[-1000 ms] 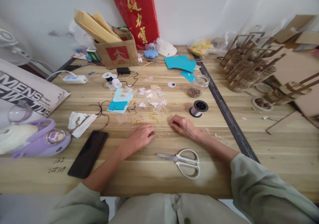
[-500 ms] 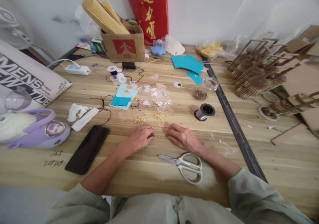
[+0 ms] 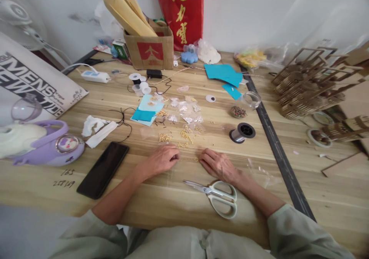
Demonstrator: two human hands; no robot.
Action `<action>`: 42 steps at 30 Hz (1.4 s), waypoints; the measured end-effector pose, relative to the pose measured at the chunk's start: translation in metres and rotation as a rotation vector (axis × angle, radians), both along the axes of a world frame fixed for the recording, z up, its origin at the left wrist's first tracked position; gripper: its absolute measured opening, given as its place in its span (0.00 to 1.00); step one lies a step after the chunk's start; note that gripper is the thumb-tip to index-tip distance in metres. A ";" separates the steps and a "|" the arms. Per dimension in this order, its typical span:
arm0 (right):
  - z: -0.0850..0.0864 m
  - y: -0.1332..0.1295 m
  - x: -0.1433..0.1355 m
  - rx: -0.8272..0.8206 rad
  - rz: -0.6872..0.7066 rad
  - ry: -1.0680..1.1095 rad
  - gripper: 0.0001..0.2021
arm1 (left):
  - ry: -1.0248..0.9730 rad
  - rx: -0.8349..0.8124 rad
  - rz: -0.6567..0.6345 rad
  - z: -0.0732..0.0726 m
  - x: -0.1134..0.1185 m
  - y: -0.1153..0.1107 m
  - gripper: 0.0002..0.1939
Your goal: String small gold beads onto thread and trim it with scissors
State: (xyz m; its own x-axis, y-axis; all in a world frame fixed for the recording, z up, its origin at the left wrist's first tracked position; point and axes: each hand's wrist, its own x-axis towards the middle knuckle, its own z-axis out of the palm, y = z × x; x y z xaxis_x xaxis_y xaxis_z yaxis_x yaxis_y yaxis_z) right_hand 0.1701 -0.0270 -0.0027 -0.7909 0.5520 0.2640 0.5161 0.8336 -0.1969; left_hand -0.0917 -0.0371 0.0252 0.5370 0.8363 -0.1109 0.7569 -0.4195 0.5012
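A thin gold chain stretches just above or on the wooden table between my two hands, with a small gold ring at its right end. My left hand is closed, its fingertips pinching the chain's left end. My right hand has bent fingers pressed together at the ring; the exact grip is hidden. Loose gold findings and a small heap of gold beads lie just beyond. Scissors with pale handles rest below my right hand, their tips pointing left.
Left of my arm are a black phone and a purple bottle. A wire spool and a bowl of mixed beads stand at right. Farther back are blue cards, a cardboard box and wooden baskets.
My right hand has moved right, away from my left, so a longer stretch of chain shows between them. The whole view has shifted slightly.
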 end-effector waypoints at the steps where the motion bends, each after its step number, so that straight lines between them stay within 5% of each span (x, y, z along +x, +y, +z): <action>1: 0.000 0.001 0.001 -0.009 0.009 0.007 0.10 | -0.006 -0.024 0.005 0.002 -0.002 0.001 0.05; 8: 0.000 0.006 0.007 -0.048 0.051 0.041 0.10 | -0.020 -0.113 0.012 0.008 -0.008 0.006 0.04; 30: -0.005 0.008 0.008 -0.050 0.065 0.047 0.10 | -0.060 -0.002 -0.006 0.010 -0.012 0.006 0.05; 36: 0.009 0.009 0.003 -0.221 0.017 0.232 0.07 | -0.155 -0.058 0.059 0.007 -0.010 0.003 0.04; 42: 0.024 0.008 -0.032 -0.550 -0.052 0.424 0.06 | -0.319 -0.191 0.091 -0.002 -0.010 0.006 0.03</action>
